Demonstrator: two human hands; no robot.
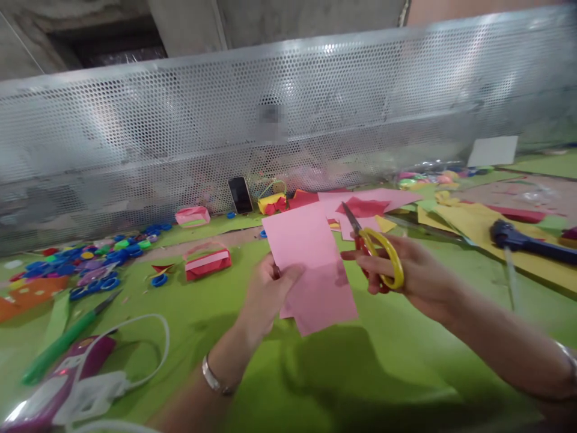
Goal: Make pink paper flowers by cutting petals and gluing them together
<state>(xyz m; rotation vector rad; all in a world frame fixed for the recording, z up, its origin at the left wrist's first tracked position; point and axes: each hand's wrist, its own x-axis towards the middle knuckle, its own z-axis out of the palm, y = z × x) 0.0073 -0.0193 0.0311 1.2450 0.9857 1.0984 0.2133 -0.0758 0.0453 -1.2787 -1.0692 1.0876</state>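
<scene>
A sheet of pink paper [315,264] is pinched in my left hand [274,285], thumb on its front and fingers behind. It is held tilted above the green table, and a second pink edge peeks out at its lower left. My right hand [406,264] grips scissors [391,260] with yellow handles, their blades pointing up and to the left, just right of the paper. Those blades look nearly closed, and no paper lies between them. Beyond the paper lie pink and red paper pieces [363,207].
A glue gun [532,242] rests on yellow paper at the right. Left are a green-handled knife [67,340], a power strip [67,385] with a white cable, a red paper box [207,264] and several colourful rings. A phone [240,195] leans against the perforated metal panel [202,120].
</scene>
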